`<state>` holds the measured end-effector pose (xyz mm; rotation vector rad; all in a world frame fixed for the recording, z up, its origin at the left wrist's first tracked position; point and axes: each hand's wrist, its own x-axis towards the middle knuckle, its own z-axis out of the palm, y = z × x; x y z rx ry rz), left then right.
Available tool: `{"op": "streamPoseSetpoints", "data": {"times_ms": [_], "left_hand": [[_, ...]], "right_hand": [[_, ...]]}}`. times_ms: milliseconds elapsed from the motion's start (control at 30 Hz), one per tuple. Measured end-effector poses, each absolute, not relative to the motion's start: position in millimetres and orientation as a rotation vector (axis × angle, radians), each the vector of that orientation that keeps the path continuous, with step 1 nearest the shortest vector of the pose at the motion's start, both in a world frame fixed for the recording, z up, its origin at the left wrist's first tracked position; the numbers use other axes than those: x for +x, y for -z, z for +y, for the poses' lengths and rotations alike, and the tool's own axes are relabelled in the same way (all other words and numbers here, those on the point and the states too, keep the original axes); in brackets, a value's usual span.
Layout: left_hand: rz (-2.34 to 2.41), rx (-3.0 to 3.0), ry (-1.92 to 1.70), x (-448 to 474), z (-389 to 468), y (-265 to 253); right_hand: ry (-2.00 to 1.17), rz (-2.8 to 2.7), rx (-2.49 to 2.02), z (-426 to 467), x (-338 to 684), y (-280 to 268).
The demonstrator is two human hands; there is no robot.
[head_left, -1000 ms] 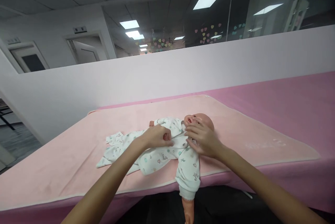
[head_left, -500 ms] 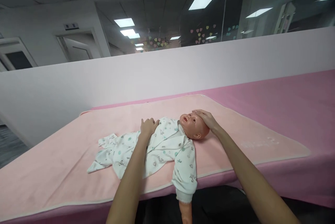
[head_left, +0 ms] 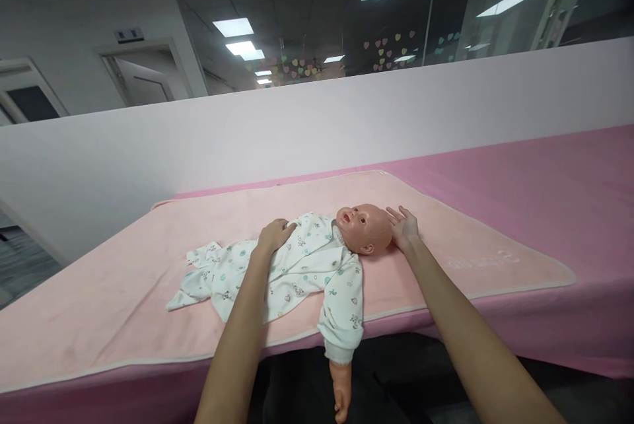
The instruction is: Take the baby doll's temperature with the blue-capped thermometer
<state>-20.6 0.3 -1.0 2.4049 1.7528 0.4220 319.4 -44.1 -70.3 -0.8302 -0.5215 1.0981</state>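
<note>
A baby doll [head_left: 364,229] lies on its back, its head toward the right. It wears a white printed onesie [head_left: 302,275], and one of its arms hangs over the table's front edge. My left hand [head_left: 276,235] rests open on the far side of the doll's belly, fingers out over the cloth. Beside the crown of the doll's head is my right hand [head_left: 404,226], open with its fingers spread and palm turned toward the head. Whether its palm edge touches the head, I cannot tell.
Under the doll spreads a peach blanket [head_left: 133,305] over a pink table cover [head_left: 545,193]. A low white wall [head_left: 297,127] runs along the back, with glass [head_left: 307,28] above it. The front edge drops off near my lap.
My right hand has come off the top of the doll's head and moved to beside its crown, palm turned. My left hand stays on the belly. The view has tilted slightly.
</note>
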Motion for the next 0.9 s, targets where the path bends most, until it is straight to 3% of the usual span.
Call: {"op": "streamPoseSetpoints", "data": {"times_ms": [100, 300, 533, 733, 900], "left_hand": [[1.756, 2.389, -0.391, -21, -1, -1], [1.760, 2.398, -0.380, -19, -6, -5], [1.764, 2.359, -0.372, -17, -9, -7], [1.579, 2.277, -0.397, -26, -8, -12], [1.259, 2.016, -0.517, -36, -7, -14]], "right_hand": [[-1.067, -0.512, -0.847, -44, 315, 64], [-1.450, -0.952, -0.874, -62, 282, 46], [-1.362, -0.932, -0.907, -64, 283, 47], [-1.026, -0.633, -0.913, -51, 300, 50], [-1.192, -0.909, -0.890, -55, 291, 48]]}}
